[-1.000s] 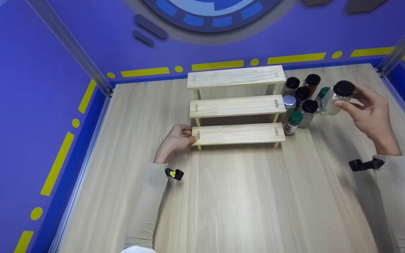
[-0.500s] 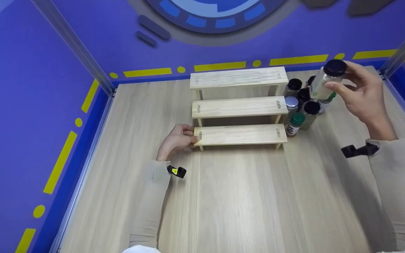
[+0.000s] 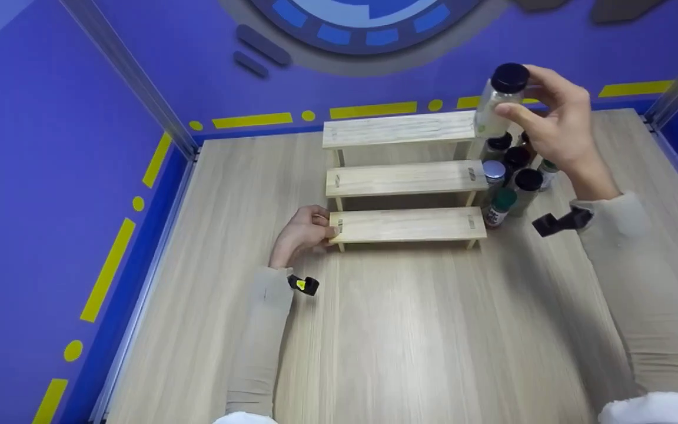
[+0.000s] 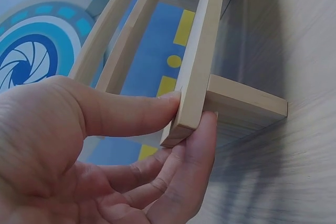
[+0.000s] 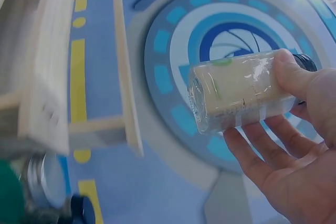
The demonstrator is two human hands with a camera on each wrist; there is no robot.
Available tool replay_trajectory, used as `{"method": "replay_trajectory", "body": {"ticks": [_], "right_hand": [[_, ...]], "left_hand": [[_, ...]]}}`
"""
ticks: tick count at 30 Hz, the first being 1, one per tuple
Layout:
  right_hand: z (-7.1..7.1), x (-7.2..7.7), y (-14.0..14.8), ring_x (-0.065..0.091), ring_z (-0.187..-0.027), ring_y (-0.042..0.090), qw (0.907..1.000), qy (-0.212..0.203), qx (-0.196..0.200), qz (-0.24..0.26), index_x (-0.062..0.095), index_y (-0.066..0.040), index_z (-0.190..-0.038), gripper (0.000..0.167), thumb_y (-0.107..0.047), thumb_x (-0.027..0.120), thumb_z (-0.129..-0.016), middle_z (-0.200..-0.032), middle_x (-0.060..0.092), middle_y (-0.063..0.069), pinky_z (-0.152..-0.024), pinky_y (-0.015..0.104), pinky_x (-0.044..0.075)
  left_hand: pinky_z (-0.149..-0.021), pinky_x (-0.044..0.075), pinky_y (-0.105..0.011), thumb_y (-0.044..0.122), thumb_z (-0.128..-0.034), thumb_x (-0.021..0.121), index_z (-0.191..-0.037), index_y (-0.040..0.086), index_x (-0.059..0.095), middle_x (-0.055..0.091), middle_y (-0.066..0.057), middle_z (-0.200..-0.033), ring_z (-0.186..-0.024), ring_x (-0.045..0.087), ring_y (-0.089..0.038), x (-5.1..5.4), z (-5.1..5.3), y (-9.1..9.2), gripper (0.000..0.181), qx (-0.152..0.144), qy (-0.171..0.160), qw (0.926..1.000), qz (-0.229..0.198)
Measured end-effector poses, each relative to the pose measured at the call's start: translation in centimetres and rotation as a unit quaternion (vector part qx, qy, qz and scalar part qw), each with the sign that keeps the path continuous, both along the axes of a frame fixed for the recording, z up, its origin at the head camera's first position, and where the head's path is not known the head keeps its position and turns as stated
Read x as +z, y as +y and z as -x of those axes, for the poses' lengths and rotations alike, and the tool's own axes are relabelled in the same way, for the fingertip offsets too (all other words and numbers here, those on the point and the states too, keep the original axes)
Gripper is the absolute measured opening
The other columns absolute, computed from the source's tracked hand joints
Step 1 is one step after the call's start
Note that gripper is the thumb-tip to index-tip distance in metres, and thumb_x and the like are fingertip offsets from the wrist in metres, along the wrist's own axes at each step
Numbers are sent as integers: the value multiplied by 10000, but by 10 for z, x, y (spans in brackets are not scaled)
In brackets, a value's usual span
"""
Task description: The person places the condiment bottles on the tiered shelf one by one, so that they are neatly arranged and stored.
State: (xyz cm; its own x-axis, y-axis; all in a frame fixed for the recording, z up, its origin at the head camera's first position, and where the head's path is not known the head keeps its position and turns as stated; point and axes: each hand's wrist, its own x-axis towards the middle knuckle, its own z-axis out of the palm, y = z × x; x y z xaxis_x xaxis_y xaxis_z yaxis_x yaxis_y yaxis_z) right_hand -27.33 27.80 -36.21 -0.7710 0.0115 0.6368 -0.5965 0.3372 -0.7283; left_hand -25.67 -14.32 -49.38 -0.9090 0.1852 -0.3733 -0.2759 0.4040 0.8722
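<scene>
Three wooden tiers form a stepped rack (image 3: 406,225) on the table. My left hand (image 3: 303,231) pinches the left end of its lowest board, thumb on top and fingers beneath, as the left wrist view shows with the board (image 4: 197,72). In the air by the right end of the top tier, my right hand (image 3: 562,121) grips a clear spice jar (image 3: 494,112) with a black lid. Pale contents and a label show through the jar (image 5: 239,87) in the right wrist view. The jar is slightly tilted and its base is above the board.
Several spice jars crowd against the rack's right side, among them a green-capped jar (image 3: 499,209), a silver-lidded jar (image 3: 494,172) and a black-lidded jar (image 3: 527,182). A blue patterned wall (image 3: 156,35) stands behind the wooden table (image 3: 398,330).
My right hand has lifted the black-lidded spice jar and carried it left and back, from over the jar group to the top tier's right end. The left hand keeps its hold on the rack.
</scene>
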Motion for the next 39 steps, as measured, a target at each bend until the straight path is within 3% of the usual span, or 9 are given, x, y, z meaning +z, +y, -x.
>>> {"method": "replay_trajectory", "body": {"ticks": [5,18,29,39], "right_hand": [[12,11,-22,725,-1073,115,9996,121,158,-183,721,-47,-1340,431,8,810,-922,-1232,748,-74,-934,185,606],[38,29,-76,705,-1111,96,9981,-64,492,-370,704,-105,-1382,445,-110,816,-952,-1263,734,-56,-1026,257,585],[54,26,-121,723,-1079,180,9943,-788,707,124,706,-124,-1382,507,-98,863,-901,-1283,739,75,-1041,335,591],[65,21,-162,721,-1132,246,9898,-1155,834,85,694,-147,-1401,524,-131,860,-904,-1311,730,90,-1052,346,587]], "left_hand": [[-697,628,-261,-77,-905,746,-1233,-65,584,549,-5,-911,-792,577,-121,0,0,-1,366,-81,194,9996,214],[-721,652,-273,-79,-911,744,-1272,-66,580,599,-69,-993,-833,619,-167,0,-1,-2,397,12,80,9998,188],[-704,653,-262,-69,-904,743,-1267,-46,569,596,-77,-1017,-813,643,-180,-4,0,-4,404,-41,-3,10000,-40],[-760,663,-300,-59,-905,757,-1277,-31,580,604,-88,-1046,-837,649,-191,-1,-1,-4,413,-32,27,9999,125]]}}
